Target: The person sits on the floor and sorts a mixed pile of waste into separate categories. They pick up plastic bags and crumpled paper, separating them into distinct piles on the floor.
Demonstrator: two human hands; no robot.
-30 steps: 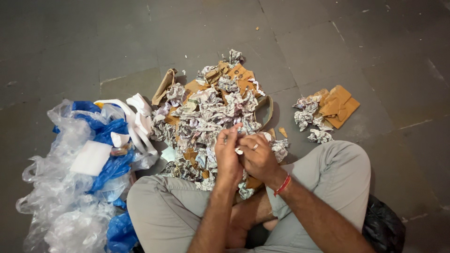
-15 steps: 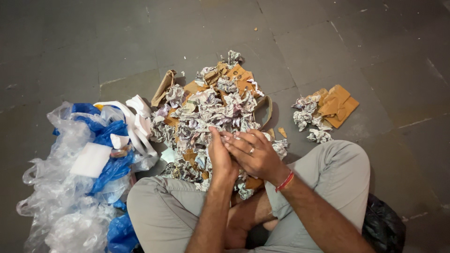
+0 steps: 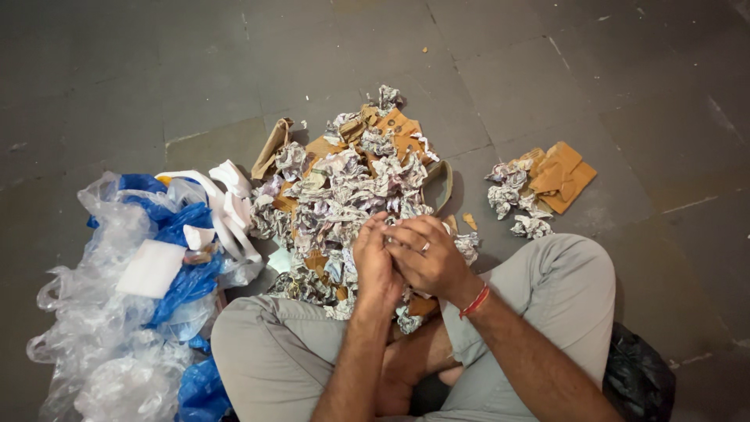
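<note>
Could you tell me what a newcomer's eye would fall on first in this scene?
First, the big heap of crumpled paper and torn brown cardboard in the middle of the grey floor. The left hand and right hand are pressed together over its near edge. To the left lies a mound of clear and blue plastic bags; a smaller paper-and-cardboard pile sits to the right.

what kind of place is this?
Likely an informal waste-sorting spot on a bare floor: grey floor tiles, a pile of crumpled paper and cardboard, and a separate heap of plastic bags beside the seated person.
</note>
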